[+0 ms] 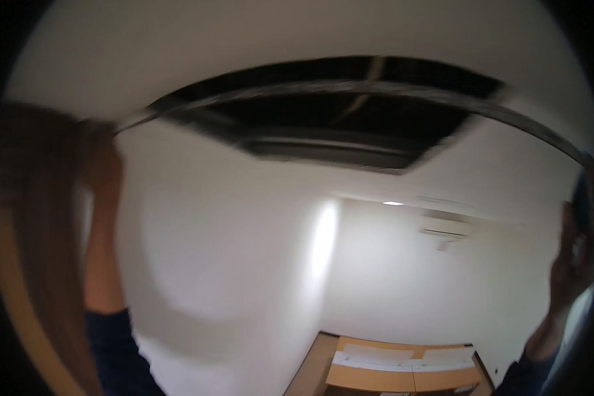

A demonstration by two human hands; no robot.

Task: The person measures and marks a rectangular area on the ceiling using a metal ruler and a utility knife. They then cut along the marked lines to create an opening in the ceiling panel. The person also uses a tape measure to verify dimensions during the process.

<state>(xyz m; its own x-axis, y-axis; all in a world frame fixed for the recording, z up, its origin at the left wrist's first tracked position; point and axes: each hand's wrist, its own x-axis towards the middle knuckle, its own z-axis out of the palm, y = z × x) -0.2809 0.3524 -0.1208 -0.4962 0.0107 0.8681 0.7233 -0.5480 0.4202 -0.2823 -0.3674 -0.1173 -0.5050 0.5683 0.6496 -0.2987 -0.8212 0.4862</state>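
A long, thin grey strip [277, 89] spans the view overhead, passing in front of a dark rectangular opening [297, 122] in the white ceiling. At its left end my raised left hand [102, 158] is closed on the strip, though motion blurs the fingers. Far to the right, my right hand [571, 267] is raised as well, closed around a dark bluish thing [581, 201] near the strip's other end. The picture's rim cuts that thing off, so its kind is unclear. Dark blue sleeves cover both forearms.
Brown panels or a curtain [49, 231] stand close at the left. Below are wooden desks or cabinets [369, 378] with white sheets [376, 355] on top. An air conditioner [445, 226] hangs on the far white wall [389, 277], and a ceiling light [393, 203] is lit.
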